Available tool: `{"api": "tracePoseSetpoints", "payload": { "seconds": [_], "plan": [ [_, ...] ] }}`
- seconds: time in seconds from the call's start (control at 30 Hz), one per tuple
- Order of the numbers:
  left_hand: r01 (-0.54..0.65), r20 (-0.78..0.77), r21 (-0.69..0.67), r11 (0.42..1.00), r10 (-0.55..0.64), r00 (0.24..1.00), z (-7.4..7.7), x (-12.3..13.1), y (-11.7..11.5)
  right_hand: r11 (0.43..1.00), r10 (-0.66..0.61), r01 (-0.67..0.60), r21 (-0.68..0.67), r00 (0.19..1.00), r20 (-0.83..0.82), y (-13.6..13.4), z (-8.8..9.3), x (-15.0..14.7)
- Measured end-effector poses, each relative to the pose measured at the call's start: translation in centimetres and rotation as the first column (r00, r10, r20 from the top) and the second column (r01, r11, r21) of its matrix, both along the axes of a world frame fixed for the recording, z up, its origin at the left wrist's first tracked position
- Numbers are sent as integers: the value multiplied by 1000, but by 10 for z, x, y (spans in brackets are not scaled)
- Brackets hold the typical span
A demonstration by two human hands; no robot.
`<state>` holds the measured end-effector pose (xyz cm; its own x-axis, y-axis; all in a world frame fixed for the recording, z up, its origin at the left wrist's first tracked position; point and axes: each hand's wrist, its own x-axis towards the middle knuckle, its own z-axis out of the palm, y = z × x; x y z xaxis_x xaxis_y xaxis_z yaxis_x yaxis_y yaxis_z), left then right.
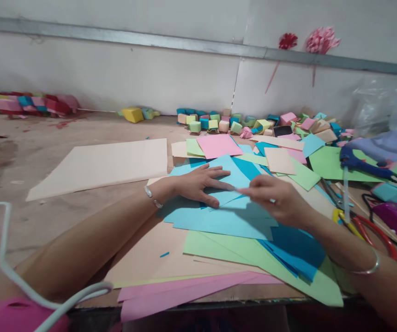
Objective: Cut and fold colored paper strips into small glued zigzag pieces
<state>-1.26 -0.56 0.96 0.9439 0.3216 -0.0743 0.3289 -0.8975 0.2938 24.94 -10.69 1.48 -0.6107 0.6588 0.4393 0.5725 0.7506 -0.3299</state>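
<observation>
Blue sheet (235,176) is being pressed flat by the left hand (198,184), fingers spread apart, just right of the cream sheet (105,166). Its edge is being pinched between thumb and fingers of the right hand (278,198), farther right of the cream sheet. Scissors (361,226) are lying far right of that sheet.
</observation>
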Motion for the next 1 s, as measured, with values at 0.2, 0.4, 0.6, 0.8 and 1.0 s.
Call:
{"api": "tracePoseSetpoints", "payload": {
  "seconds": [0.2,0.4,0.6,0.8,1.0],
  "plan": [
    [44,69,-2,999,-44,997,6,5,-12,841,-535,540,22,825,181,33,-18,48],
    [76,89,83,994,-84,993,-1,10,-23,839,-508,508,-193,859,52,36,-11,17],
    [101,143,211,972,-133,981,-13,8,-22,741,-585,563,-367,809,59,63,-11,-15],
    [103,265,441,892,-239,934,-4,12,-30,736,-555,468,-490,831,-40,73,5,-13],
    [204,289,535,820,-404,868,-2,24,-37,741,-611,487,-462,775,-164,127,55,6]
  ]
}}
